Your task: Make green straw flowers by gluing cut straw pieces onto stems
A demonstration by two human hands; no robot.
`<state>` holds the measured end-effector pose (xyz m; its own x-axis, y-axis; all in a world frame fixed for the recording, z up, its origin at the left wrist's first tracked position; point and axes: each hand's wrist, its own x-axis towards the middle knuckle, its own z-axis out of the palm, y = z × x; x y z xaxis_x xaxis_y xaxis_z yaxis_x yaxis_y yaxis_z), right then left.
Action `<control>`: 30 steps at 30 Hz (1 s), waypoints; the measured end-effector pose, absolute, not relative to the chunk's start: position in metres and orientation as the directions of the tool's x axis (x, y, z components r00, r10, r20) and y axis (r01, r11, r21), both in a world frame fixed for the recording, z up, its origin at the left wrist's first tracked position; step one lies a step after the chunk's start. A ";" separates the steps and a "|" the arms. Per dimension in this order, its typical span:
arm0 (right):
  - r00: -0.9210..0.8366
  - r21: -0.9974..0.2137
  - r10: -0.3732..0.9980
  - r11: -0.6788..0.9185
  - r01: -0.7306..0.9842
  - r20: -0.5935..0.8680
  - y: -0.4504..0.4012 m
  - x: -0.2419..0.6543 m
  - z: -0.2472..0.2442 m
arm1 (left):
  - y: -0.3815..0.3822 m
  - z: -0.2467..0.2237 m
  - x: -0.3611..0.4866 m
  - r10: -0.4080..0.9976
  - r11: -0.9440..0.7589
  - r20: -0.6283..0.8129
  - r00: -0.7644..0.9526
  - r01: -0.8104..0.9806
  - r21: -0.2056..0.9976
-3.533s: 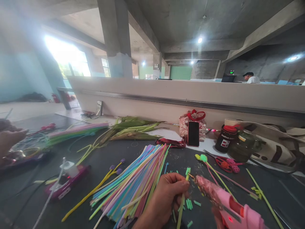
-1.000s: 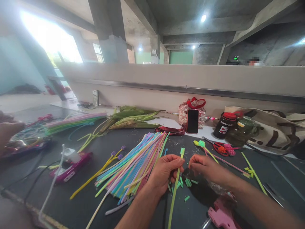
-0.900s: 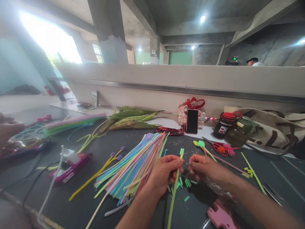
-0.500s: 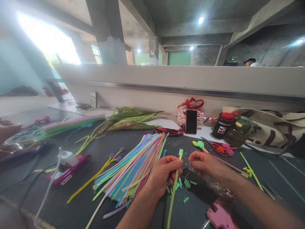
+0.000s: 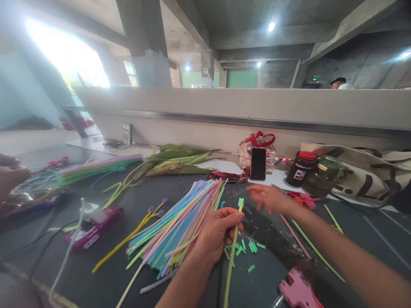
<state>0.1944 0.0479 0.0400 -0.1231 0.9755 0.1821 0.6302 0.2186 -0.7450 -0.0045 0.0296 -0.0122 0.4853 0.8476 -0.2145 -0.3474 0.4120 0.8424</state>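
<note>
My left hand (image 5: 227,224) pinches a yellow-green stem (image 5: 231,269) near its top, where short green pieces (image 5: 240,202) are attached. My right hand (image 5: 265,197) is to the right and farther back, blurred by motion, above the table; whether its fingers hold anything is unclear. Several loose green pieces (image 5: 252,247) lie beside and below my left hand. To the left spreads a large bundle of pastel pipe cleaners (image 5: 180,226). A pink glue gun (image 5: 297,288) rests at the front right.
A phone (image 5: 258,163) leans on a patterned bag (image 5: 245,149). Behind the right arm stand a black bottle (image 5: 301,169) and a green jug (image 5: 324,176). Corn husks (image 5: 180,160) lie at the back, a purple power strip (image 5: 96,229) at the left. Another person's hand (image 5: 11,177) is at the far left.
My right hand has moved up and away from the stem, over where the yellow and green flower pieces showed. My left hand has shifted slightly left, keeping its grip.
</note>
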 end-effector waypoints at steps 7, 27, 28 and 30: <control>-0.246 -0.440 0.961 0.276 0.854 0.125 0.040 0.200 0.005 | 0.028 -0.012 -0.004 0.843 0.414 -0.204 0.498 -0.357 0.838; -0.315 -0.860 0.942 0.062 0.506 -0.117 0.018 0.187 0.011 | 0.025 -0.007 -0.003 0.829 0.423 -0.191 0.525 -0.366 0.829; -0.309 -0.890 0.943 0.036 0.455 -0.120 0.019 0.186 0.015 | 0.025 -0.007 -0.004 0.824 0.425 -0.185 0.536 -0.368 0.827; -0.296 -0.933 0.948 -0.004 0.359 -0.117 0.022 0.184 0.023 | 0.024 -0.005 -0.004 0.819 0.435 -0.188 0.543 -0.372 0.820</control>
<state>0.1843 0.0216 0.0228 -0.2958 0.9480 -0.1173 0.3588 -0.0035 -0.9334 -0.0044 0.0245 -0.0054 0.5427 0.8186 -0.1879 -0.3724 0.4351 0.8198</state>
